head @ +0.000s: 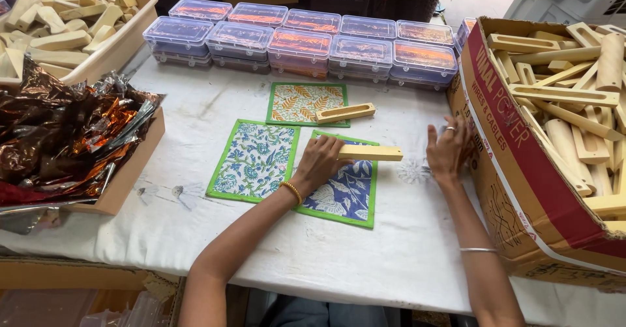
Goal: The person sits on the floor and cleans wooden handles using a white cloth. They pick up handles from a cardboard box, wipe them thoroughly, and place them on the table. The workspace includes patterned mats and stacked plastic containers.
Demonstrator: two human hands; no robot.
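My left hand [321, 162] grips one end of a pale wooden block [372, 153] and holds it over a dark blue leaf-print cloth mat [345, 196] with a green border. My right hand [447, 149] hovers with fingers spread beside the cardboard box [515, 190], holding nothing. A light blue floral mat [254, 161] lies to the left. Behind them is a yellow leaf-print mat [297, 103] with a second slotted wooden block [345, 112] resting on its right edge.
The box on the right holds several wooden pieces [574, 99]. Clear lidded plastic boxes [300, 40] line the back. A beige tray of wooden blocks [65, 27] sits at the far left, and a box of crumpled metallic foil [65, 138] below it.
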